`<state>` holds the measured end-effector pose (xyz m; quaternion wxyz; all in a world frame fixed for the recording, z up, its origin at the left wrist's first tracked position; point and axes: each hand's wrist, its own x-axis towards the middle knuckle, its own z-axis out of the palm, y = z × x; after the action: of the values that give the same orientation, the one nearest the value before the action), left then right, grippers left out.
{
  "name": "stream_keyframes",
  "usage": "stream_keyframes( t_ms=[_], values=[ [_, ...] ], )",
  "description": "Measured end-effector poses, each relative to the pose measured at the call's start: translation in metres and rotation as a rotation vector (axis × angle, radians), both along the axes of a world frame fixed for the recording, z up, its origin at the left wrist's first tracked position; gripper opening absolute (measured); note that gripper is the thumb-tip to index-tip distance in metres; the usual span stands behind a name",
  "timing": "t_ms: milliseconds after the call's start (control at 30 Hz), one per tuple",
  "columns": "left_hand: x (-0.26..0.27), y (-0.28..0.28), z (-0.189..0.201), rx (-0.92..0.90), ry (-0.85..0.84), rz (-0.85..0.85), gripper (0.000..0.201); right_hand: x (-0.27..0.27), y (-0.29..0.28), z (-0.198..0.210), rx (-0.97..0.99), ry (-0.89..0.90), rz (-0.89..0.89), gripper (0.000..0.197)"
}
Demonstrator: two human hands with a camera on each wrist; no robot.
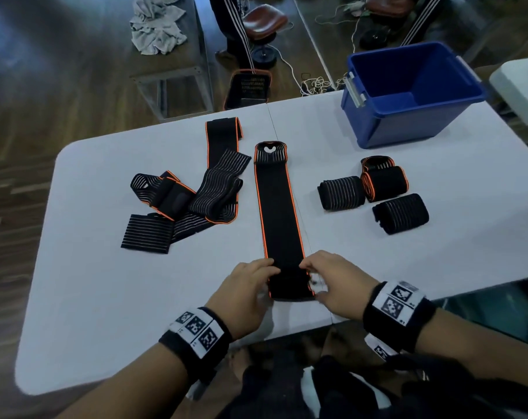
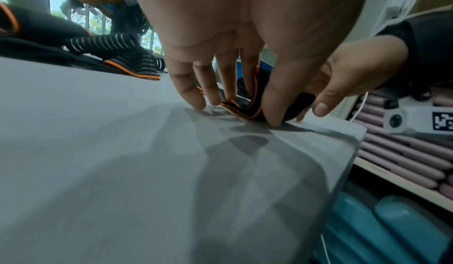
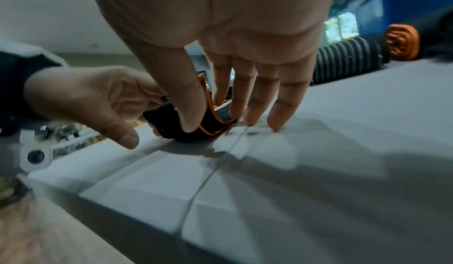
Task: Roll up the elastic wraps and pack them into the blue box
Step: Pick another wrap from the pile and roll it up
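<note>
A long black wrap with orange edges (image 1: 279,213) lies stretched out down the middle of the white table (image 1: 105,297). Its near end is folded over into a small roll (image 1: 290,284). My left hand (image 1: 250,285) pinches the roll's left side (image 2: 247,107) between thumb and fingers. My right hand (image 1: 332,282) pinches the right side (image 3: 208,122) the same way. The blue box (image 1: 414,92) stands open at the far right of the table; no wrap shows inside it. Three rolled wraps (image 1: 377,189) lie in front of it.
A loose heap of unrolled wraps (image 1: 190,195) lies left of the stretched one. Beyond the table's far edge stand a black basket (image 1: 247,89) and a stool (image 1: 265,25) on the floor. The near table edge runs just under my hands.
</note>
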<state>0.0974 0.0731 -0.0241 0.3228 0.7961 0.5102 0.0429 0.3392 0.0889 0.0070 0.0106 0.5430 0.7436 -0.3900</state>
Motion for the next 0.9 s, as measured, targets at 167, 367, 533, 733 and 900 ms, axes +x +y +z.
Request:
stream_keyframes(
  t_ms=[167,367,533,733,900],
  values=[
    [0.010,-0.008,0.003,0.101,0.230,-0.051,0.058,-0.011,-0.005,0.001,0.133,-0.170,0.146,0.049],
    [0.019,-0.019,-0.004,0.197,0.278,-0.061,0.042,-0.017,-0.020,-0.008,0.207,-0.222,0.170,0.040],
    [0.021,-0.021,0.001,0.070,0.078,0.210,0.047,-0.021,-0.021,-0.005,0.165,-0.091,-0.014,0.025],
    [0.029,-0.013,0.007,-0.088,-0.138,0.577,0.046,-0.024,-0.008,-0.005,0.071,0.019,-0.313,0.027],
    [0.032,-0.004,0.008,-0.050,-0.091,0.543,0.036,-0.025,0.003,-0.014,0.013,0.030,-0.399,0.044]
  ],
)
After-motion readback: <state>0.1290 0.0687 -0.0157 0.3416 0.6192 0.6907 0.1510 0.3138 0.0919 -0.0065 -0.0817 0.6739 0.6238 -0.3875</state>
